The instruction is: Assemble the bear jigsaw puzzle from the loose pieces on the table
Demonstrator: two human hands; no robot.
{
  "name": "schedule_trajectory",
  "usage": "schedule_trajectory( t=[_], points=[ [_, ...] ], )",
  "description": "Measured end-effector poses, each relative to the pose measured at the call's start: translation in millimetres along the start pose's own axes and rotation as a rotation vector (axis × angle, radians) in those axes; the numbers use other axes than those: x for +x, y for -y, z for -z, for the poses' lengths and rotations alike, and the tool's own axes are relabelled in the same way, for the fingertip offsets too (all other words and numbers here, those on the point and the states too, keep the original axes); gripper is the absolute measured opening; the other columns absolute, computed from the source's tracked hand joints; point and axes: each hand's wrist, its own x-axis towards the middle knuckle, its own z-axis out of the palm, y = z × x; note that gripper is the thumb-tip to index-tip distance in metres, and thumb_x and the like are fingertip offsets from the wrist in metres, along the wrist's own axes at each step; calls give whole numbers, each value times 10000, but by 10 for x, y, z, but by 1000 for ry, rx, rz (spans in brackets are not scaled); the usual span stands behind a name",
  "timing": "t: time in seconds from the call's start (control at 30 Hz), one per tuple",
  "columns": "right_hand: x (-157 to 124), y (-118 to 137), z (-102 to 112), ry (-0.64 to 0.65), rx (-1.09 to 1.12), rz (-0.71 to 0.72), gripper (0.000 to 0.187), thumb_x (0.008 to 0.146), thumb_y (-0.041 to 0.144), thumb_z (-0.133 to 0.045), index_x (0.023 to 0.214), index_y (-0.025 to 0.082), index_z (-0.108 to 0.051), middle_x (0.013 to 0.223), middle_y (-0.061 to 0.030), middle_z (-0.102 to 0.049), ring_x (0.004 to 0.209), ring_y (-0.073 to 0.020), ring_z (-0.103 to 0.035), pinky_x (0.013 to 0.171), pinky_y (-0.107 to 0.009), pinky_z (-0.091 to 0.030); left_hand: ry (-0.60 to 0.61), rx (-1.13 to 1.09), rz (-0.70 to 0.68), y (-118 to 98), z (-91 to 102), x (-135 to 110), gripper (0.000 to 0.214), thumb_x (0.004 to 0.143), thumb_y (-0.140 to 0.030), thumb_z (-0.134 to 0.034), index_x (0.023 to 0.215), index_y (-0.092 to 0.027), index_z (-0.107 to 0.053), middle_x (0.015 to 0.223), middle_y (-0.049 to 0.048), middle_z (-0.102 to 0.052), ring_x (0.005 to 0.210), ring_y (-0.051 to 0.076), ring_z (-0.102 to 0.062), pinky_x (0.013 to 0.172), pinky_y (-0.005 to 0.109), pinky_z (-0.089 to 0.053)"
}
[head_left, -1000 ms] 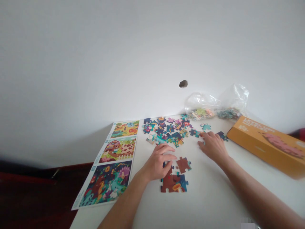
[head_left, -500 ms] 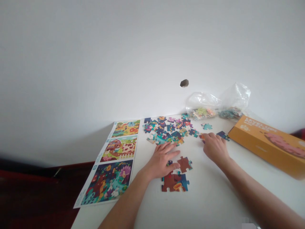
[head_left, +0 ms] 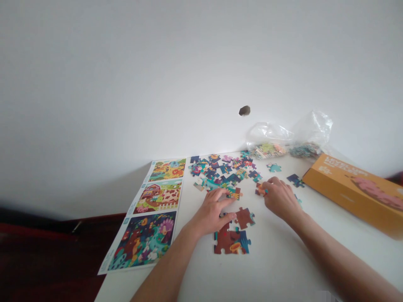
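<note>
My left hand (head_left: 213, 212) rests over the table with its fingers spread. Its fingertips are beside a brown and teal puzzle piece (head_left: 236, 193) with a yellow patch. Below its thumb lies a joined group of brown and blue puzzle pieces (head_left: 231, 242), and a brown piece (head_left: 244, 218) sits against the group's upper right. On the right, the fingers of my right hand (head_left: 279, 196) are closed at an orange and purple puzzle piece (head_left: 260, 189), whose left part shows. A teal piece (head_left: 297, 201) peeks out beside that hand's far side.
Loose puzzle pieces (head_left: 217, 170) are heaped at the back. A picture sheet (head_left: 180, 197) lies left. Two clear bags (head_left: 267, 130) of pieces stand by the wall. An orange puzzle box (head_left: 333, 188) is at right, near a dark blue piece (head_left: 295, 180) and a turquoise piece (head_left: 273, 167).
My right hand has shifted slightly left and nearer with the orange piece. My left fingers have drawn in a little, and the brown and teal piece now shows beside them.
</note>
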Motion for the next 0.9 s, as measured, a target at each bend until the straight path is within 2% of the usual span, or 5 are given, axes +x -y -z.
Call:
schedule_trajectory(
  t=[0.13, 0.27, 0.53, 0.77, 0.9],
  points=[
    [-17, 26, -13, -30, 28, 9, 200, 907, 292, -516, 1009, 189, -654, 1078, -122, -619, 976, -276, -585, 790, -345, -381, 9, 10, 6, 4, -18, -7, 463, 884, -456, -628, 1309, -275, -600, 1352, 110, -496, 1293, 294, -457, 1103, 488, -371],
    [40, -49, -68, -36, 60, -19, 186, 913, 300, -548, 1047, 195, -623, 1043, -110, -637, 969, -266, -587, 801, -339, -385, 29, 14, 2, 5, -9, -15, 478, 861, -441, -663, 1304, -273, -605, 1426, 104, -464, 1349, 304, -405, 1133, 504, -334],
    [130, -215, -93, -24, 281, -42, 399, 823, 290, -640, 1195, 163, -571, 1018, -118, -673, 959, -256, -620, 812, -330, -417, 43, -28, -63, 22, 64, -41, 406, 888, -267, -627, 1293, -282, -610, 1487, 49, -457, 1409, 282, -342, 1174, 494, -298],
    [-8, 148, 31, -61, 826, 265, 96, 852, 294, -638, 883, 206, -662, 845, -17, -691, 772, -169, -624, 712, -267, -455, -145, -198, -62, 15, -10, 20, 494, 930, -335, -602, 1400, -227, -492, 1268, 84, -643, 1270, 235, -494, 1098, 431, -405],
    [-124, 359, -5, 20, 944, 401, 115, 884, 310, -631, 894, 197, -649, 859, -14, -680, 774, -155, -615, 734, -260, -469, -188, -287, -67, -54, -71, 42, 325, 919, -361, -616, 1202, -200, -635, 1132, 86, -694, 1117, 228, -580, 1031, 401, -449]
  ],
)
